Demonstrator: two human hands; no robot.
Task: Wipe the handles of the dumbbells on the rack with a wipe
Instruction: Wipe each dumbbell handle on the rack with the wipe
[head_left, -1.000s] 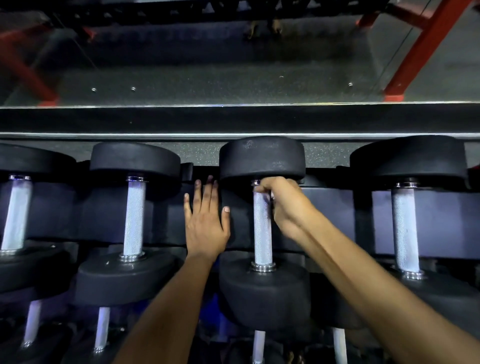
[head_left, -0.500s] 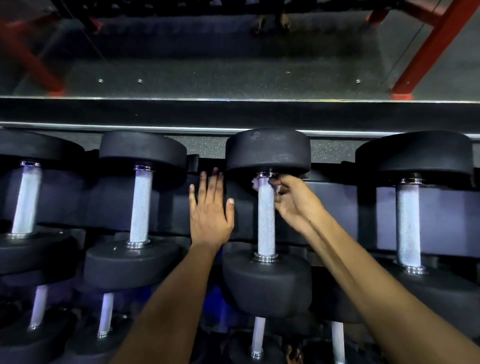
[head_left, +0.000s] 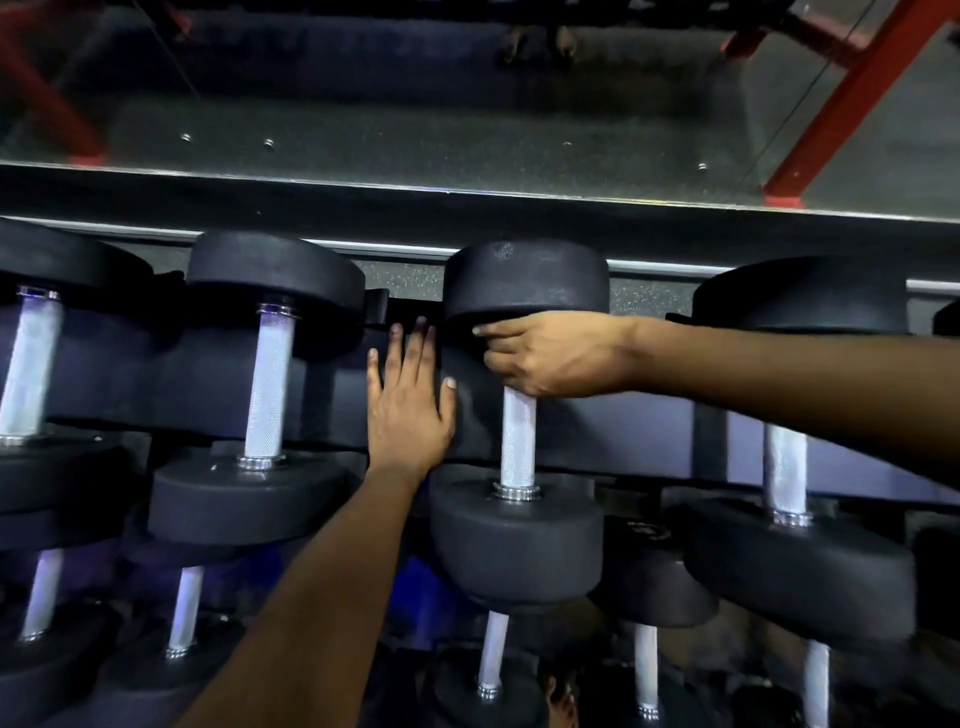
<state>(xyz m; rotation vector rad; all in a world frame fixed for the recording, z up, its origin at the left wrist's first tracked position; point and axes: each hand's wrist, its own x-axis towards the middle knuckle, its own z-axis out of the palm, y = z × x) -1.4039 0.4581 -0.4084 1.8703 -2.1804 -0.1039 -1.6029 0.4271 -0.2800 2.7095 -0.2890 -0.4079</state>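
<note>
Right hand (head_left: 545, 356): fingers wrapped around the top of the knurled handle (head_left: 518, 441) of the middle dumbbell (head_left: 519, 540); wipe not visible.
Left hand (head_left: 410, 400): flat, fingers spread, pressing on the rack (head_left: 208, 384).
Writing: none readable.

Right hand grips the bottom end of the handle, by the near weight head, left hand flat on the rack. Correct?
Not quite. The head view shows the right hand gripping the top end of the handle, under the far weight head. The left hand is flat on the rack.

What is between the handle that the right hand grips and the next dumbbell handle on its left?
In the head view, the left hand lies flat on the dark rack between the gripped handle and the neighbouring handle.
</note>
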